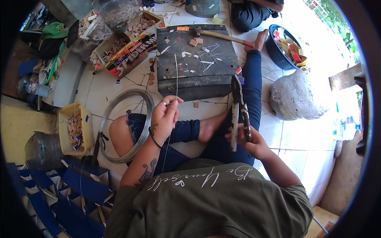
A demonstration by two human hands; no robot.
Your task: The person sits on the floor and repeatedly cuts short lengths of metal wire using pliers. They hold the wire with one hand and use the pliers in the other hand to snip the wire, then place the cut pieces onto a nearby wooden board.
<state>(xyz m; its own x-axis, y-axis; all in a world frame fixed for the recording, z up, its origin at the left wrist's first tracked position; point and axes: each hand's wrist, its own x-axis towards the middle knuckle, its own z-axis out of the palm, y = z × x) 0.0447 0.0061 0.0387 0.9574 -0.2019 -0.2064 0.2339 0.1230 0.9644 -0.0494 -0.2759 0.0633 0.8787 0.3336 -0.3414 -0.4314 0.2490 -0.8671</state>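
I sit cross-legged on the tiled floor (301,139), and my left hand (164,117) pinches a thin straight wire (176,75) between thumb and fingertips, the fingers pressed together around it. The wire runs up from my hand across the dark work block (190,85) in front of me, and a further length hangs down below my hand past my knee. My right hand (254,144) is closed around the handles of a pair of wire cutters (237,107), whose jaws point upward beside my right leg, apart from the wire.

On the block lie short cut wire pieces (210,59), small wooden bits (195,41) and a hammer (222,36) along its far edge. A coil of wire (119,119) rests on the floor just beside my left knee. To its left stands a yellow tub (63,119) with small wooden pieces. Blue woven strips (71,190) lie at the lower left. A blue basin (278,55) of coloured scraps sits at the upper right, near a grey sack (295,97).
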